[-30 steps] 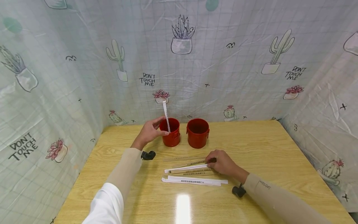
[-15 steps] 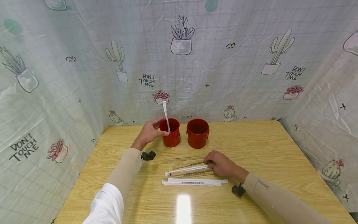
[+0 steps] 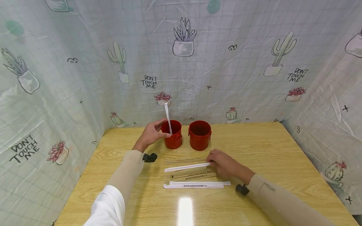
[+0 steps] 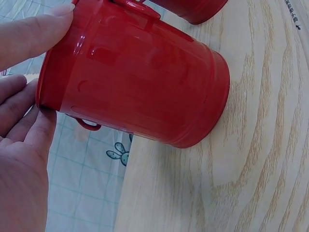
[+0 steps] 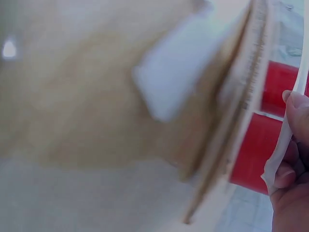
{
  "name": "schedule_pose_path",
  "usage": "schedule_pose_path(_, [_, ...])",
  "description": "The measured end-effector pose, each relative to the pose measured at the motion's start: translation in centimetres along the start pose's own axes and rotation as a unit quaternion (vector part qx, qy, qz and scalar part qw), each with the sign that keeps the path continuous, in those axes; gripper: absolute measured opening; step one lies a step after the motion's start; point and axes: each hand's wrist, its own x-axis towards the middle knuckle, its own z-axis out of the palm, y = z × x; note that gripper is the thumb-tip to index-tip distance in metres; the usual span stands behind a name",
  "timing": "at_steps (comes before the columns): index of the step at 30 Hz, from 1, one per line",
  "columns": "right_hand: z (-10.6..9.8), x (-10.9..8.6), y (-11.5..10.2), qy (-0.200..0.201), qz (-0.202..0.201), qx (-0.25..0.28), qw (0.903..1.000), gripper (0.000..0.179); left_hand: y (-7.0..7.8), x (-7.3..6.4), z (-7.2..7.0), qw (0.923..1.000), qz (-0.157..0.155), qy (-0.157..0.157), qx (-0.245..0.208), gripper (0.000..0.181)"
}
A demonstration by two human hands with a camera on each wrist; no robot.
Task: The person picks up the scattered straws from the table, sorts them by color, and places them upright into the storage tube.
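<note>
My left hand [image 3: 152,132] grips the rim of the left red bucket [image 3: 173,142], thumb on the near side and fingers behind, as the left wrist view also shows. A paper-wrapped straw [image 3: 167,113] stands tilted in this bucket, its top well above the rim. Between thumb and fingers, my right hand [image 3: 226,164] pinches one end of a white-wrapped straw [image 3: 183,167]. In the right wrist view this straw [image 5: 277,162] crosses in front of the blurred table, with its wrapper end poking past the fingers.
Right of the held bucket stands a second red bucket [image 3: 200,142] with side handles. Several straws in clear wrappers [image 3: 195,176] lie in front, and white-wrapped straws [image 3: 198,185] lie nearest me on the wooden table [image 3: 254,141]. A printed curtain [image 3: 209,69] encloses the back and sides.
My right hand has drawn the white-wrapped straw up from among the others and toward the buckets. My left hand stays on the bucket rim.
</note>
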Motion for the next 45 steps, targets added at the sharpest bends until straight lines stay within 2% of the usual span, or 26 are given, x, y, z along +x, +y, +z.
schedule_pose_path(10, [-2.1, 1.2, -1.1, 0.077, -0.047, 0.025, 0.9956, 0.007, 0.1, -0.5, 0.0, 0.9999, 0.01, 0.008, 0.004, 0.078])
schedule_pose_path(17, [-3.0, 2.5, -2.3, 0.153, -0.095, 0.019, 0.9835, 0.006, -0.2, -0.6, 0.1, 0.9998, 0.007, 0.013, 0.015, 0.079])
schedule_pose_path(21, [-3.5, 3.6, -3.1, 0.189, -0.107, 0.026, 0.9757, 0.008, -0.2, -0.6, 0.1, 0.9998, 0.01, 0.012, 0.013, 0.077])
schedule_pose_path(26, [-4.1, 5.5, -4.0, 0.216, -0.092, 0.047, 0.971, 0.007, -0.2, -0.7, 0.1, 0.9998, 0.015, 0.01, 0.009, 0.078])
schedule_pose_path(31, [-4.5, 7.3, -5.0, 0.235, -0.06, 0.098, 0.965, 0.009, -0.2, -0.7, 0.2, 0.9997, 0.017, 0.011, 0.015, 0.08])
schedule_pose_path(38, [-4.2, 10.3, -5.2, 0.279, -0.032, 0.179, 0.943, 0.003, -0.2, -0.5, 0.1, 0.9997, 0.018, 0.005, 0.013, 0.08])
schedule_pose_path(45, [-4.2, 12.6, -5.6, 0.28, 0.002, 0.206, 0.9377, 0.006, -0.3, -0.4, 0.1, 0.999, 0.023, 0.014, 0.034, 0.078])
